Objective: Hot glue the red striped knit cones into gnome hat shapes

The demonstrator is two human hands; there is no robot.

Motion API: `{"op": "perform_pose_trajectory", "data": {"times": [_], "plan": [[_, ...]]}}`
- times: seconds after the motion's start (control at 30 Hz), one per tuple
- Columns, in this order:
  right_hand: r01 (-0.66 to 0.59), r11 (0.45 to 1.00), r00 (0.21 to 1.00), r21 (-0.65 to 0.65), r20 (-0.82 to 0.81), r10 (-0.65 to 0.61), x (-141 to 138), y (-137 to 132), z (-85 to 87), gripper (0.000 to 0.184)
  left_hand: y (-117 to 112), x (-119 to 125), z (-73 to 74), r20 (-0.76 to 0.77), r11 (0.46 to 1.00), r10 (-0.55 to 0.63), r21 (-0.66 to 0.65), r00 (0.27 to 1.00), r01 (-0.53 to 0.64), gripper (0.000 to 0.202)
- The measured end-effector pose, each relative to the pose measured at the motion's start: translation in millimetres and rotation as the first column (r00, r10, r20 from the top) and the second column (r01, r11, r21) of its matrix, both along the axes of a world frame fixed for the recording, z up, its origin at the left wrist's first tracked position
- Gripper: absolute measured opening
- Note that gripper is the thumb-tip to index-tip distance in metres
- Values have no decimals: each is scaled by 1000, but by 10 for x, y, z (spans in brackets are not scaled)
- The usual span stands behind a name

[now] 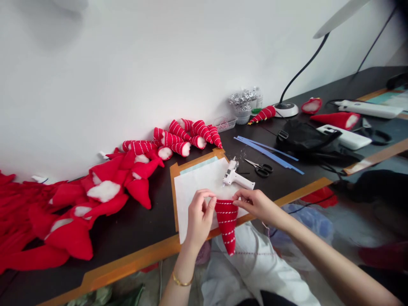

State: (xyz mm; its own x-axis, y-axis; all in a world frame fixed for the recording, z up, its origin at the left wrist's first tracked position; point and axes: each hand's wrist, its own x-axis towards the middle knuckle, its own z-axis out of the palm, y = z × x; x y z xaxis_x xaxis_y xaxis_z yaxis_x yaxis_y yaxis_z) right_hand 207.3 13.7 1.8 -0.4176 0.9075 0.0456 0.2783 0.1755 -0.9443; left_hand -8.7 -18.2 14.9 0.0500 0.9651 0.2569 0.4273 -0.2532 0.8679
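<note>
A red stuffed felt cone [227,221] wound with red-and-white cord hangs tip down at the table's front edge, white stuffing at its wide upper end. My left hand [201,214] pinches the left side of that upper rim. On the right side of the rim, my right hand [255,205] grips with thumb and fingers. A strand of cord [251,253] runs rightward from near the cone's tip, over my lap. Just beyond my hands lies a white glue gun [236,174] on white paper [188,191], with black-handled scissors [263,170] to its right.
Plain red stuffed cones [70,233] pile up on the left; several cord-wrapped cones [174,142] lie along the wall. Blue strips [270,155], a black bag [306,138], a white power bank [346,137] and a desk lamp [287,109] occupy the right. Orange tape [127,263] lines the table edge.
</note>
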Motion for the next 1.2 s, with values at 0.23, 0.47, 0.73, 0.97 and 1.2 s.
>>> {"op": "perform_pose_trajectory", "data": {"times": [0.23, 0.47, 0.73, 0.97, 1.2], "plan": [[3, 992, 999, 127, 35, -7, -175, -173, 303, 15, -88, 163, 169, 132, 919, -245, -284, 960, 274, 31], [101, 987, 995, 123, -35, -97, 3, -59, 153, 26, 155, 62, -81, 277, 902, -184, -335, 943, 274, 24], [119, 991, 993, 68, -35, -117, 155, 17, -87, 37, 257, -21, -163, 311, 892, -169, -354, 935, 279, 36], [104, 995, 994, 14, -42, -103, 164, 182, -272, 50, 275, -44, -186, 305, 898, -132, -366, 943, 244, 35], [73, 997, 997, 12, -30, -73, 131, 170, -178, 44, 299, -73, -229, 265, 930, -86, -324, 961, 172, 30]]}}
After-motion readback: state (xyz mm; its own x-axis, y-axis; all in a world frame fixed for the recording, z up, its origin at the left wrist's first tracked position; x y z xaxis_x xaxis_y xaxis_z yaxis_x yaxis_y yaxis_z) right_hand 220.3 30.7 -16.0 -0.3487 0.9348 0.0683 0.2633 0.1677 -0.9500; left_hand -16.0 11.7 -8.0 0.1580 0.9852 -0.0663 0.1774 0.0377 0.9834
